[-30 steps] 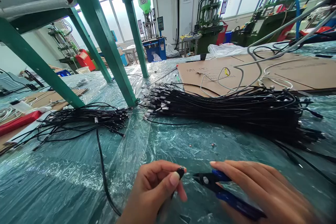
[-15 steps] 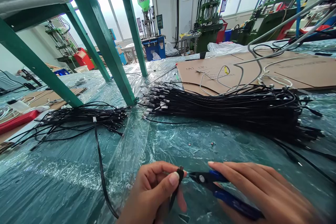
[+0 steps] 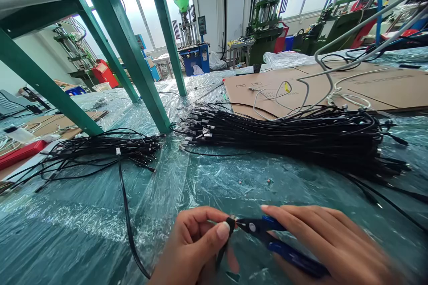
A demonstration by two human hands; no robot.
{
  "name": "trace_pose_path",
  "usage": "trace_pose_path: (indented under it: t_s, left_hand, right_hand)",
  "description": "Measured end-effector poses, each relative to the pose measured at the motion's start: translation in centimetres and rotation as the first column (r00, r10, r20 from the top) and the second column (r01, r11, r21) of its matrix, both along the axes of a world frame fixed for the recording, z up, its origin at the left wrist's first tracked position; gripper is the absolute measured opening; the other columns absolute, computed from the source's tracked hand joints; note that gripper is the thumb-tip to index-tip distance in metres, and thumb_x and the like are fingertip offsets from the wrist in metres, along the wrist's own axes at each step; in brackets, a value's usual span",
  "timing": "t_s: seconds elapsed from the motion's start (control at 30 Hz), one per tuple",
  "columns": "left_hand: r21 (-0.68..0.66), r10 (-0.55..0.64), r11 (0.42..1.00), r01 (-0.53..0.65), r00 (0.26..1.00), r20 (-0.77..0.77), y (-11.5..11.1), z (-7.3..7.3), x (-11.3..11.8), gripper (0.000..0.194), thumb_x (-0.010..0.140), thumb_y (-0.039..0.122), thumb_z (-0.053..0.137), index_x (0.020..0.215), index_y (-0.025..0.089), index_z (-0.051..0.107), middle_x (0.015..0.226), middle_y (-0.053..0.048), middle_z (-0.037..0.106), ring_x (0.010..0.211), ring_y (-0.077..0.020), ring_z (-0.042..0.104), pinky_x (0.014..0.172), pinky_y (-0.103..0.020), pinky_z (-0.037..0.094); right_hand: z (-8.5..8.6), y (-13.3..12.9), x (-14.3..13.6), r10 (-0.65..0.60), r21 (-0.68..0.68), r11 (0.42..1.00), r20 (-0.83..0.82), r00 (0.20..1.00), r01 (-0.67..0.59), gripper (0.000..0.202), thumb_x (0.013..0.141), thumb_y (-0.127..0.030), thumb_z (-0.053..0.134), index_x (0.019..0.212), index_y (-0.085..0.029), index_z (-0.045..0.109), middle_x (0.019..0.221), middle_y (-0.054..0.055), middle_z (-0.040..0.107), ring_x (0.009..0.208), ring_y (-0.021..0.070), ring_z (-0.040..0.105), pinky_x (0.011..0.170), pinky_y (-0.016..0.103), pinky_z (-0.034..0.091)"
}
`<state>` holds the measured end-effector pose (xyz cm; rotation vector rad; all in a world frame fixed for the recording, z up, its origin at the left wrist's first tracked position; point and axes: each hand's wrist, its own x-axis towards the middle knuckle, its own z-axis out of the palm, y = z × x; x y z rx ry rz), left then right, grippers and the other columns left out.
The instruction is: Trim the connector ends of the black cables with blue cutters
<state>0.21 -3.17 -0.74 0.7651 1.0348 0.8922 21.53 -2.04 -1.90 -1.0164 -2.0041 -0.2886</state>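
My left hand (image 3: 200, 242) pinches a black cable connector (image 3: 230, 223) between thumb and forefinger, its small metal tip pointing up. The dark-jawed cutters with blue handles (image 3: 294, 256) are in my right hand (image 3: 327, 240), whose fingers lie over the upper handle. The cutter jaws are at the connector's right side, by the metal tip; whether they touch it is too small to tell. A black cable (image 3: 125, 205) with a silver plug curves over the plastic film left of my left hand.
Beyond my hands a large bundle of black cables (image 3: 294, 138) lies across the film-covered table (image 3: 214, 178). A smaller bundle (image 3: 100, 149) sits left, beside green metal posts (image 3: 133, 49). Flat cardboard (image 3: 317, 84) with grey cables lies behind; machines stand further back.
The cutters have moved slightly left, bringing their jaws up to the connector. The connector's metal tip has tilted a little to the right.
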Motion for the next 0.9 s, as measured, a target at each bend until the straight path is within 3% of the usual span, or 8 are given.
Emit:
trace_pose_path:
  t_s: [0.37, 0.63, 0.77, 0.9]
  left_hand:
    - [0.008, 0.006, 1.0, -0.006, 0.999, 0.047, -0.1, -0.4, 0.1, 0.037, 0.071, 0.05, 0.077, 0.085, 0.016, 0.068, 0.049, 0.001, 0.067, 0.033, -0.0022, 0.033, 0.043, -0.019, 0.025]
    - [-0.012, 0.04, 0.999, -0.04, 0.995, 0.089, 0.1, 0.2, 0.4, 0.037, 0.066, 0.046, 0.082, 0.081, 0.015, 0.068, 0.047, 0.0, 0.067, 0.042, -0.007, 0.052, 0.047, -0.017, 0.031]
    - [-0.042, 0.046, 0.998, -0.044, 0.997, 0.062, 0.1, 0.5, 0.5, 0.04, 0.065, 0.048, 0.082, 0.08, 0.015, 0.067, 0.046, 0.0, 0.067, 0.038, -0.0048, 0.045, 0.046, -0.017, 0.029]
    - [-0.048, 0.052, 0.998, -0.048, 0.996, 0.066, 0.0, 0.6, 0.5, 0.04, 0.065, 0.048, 0.082, 0.082, 0.014, 0.067, 0.046, 0.0, 0.067, 0.04, -0.0061, 0.048, 0.048, -0.018, 0.029]
  right_hand:
    - [-0.1, 0.0, 0.2, 0.01, -0.011, 1.0, 0.036, 0.999, -0.01, 0.019, 0.086, -0.018, 0.058, 0.103, -0.022, 0.065, 0.086, 0.0, 0.07, 0.076, 0.0129, 0.066, 0.073, 0.026, 0.049]
    - [0.1, 0.3, 0.5, 0.034, 0.0, 0.999, 0.078, 0.996, -0.034, 0.021, 0.084, -0.016, 0.059, 0.104, -0.021, 0.065, 0.086, 0.0, 0.071, 0.075, 0.0127, 0.066, 0.07, 0.025, 0.051]
    - [0.0, 0.4, 0.6, 0.045, 0.0, 0.999, 0.083, 0.996, -0.045, 0.02, 0.085, -0.018, 0.059, 0.104, -0.022, 0.065, 0.085, -0.001, 0.071, 0.075, 0.0121, 0.066, 0.069, 0.024, 0.051]
    - [-0.1, 0.3, 0.7, 0.062, 0.015, 0.998, 0.108, 0.992, -0.064, 0.02, 0.086, -0.019, 0.059, 0.105, -0.02, 0.064, 0.086, -0.001, 0.07, 0.075, 0.0117, 0.065, 0.07, 0.023, 0.05]
